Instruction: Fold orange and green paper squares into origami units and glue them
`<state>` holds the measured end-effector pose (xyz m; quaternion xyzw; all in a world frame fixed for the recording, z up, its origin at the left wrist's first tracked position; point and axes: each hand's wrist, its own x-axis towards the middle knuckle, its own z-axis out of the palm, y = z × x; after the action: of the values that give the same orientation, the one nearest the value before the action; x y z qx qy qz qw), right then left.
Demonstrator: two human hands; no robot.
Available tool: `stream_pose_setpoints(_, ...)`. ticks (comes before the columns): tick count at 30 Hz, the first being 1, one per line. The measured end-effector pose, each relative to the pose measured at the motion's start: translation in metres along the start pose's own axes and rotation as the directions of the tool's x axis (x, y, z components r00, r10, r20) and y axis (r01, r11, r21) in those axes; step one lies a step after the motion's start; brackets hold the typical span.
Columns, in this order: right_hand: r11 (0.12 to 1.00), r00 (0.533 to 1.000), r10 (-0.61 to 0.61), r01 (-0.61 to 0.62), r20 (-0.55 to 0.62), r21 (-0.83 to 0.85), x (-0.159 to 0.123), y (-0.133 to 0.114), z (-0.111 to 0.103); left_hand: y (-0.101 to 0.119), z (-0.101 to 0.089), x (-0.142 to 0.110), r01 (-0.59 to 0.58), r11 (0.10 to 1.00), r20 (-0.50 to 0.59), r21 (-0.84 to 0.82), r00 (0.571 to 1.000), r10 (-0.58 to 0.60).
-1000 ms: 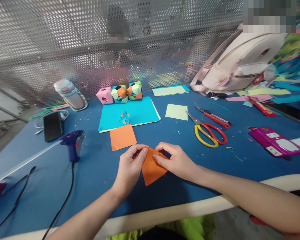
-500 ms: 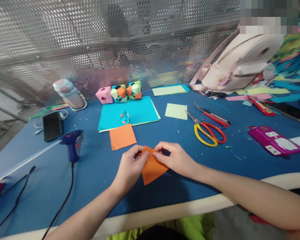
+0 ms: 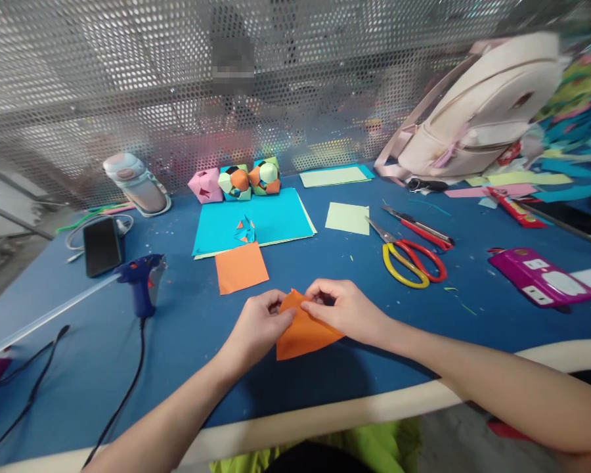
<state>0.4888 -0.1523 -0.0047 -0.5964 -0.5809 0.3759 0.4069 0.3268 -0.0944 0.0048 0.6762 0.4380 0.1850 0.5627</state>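
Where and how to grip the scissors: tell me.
Best gripped, I'd say, by the yellow and red loops of the scissors, coming from the near side. They lie flat, loops at the near end, while the blades point away toward the pale green paper.

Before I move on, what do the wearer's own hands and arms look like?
The left hand and right hand are ungloved, with no ring visible on the fingers in view. The left forearm and right forearm show no sleeve, watch or bracelet within the frame.
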Motion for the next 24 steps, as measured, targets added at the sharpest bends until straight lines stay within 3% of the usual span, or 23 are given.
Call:
stream_pose_setpoints(9,0.997,0.997,-0.036,0.032,0.065,0.066,0.002,0.007,-0.001,0.004,-0.003,0.0,0.031,0.999,0.036,0.03,0.999,-0.032)
stream_pose_setpoints(16,0.957,0.955,-0.289,0.288,0.063,0.022,0.003,0.011,-0.002,0.003,-0.006,0.001,0.047,0.999,0.06,0.005,0.997,-0.047)
stream_pose_setpoints(24,0.882,0.879,-0.469,0.471,0.084,-0.011,0.003,0.012,-0.007,0.007,-0.01,-0.004,0.056,0.997,0.104,-0.056,0.993,-0.049)
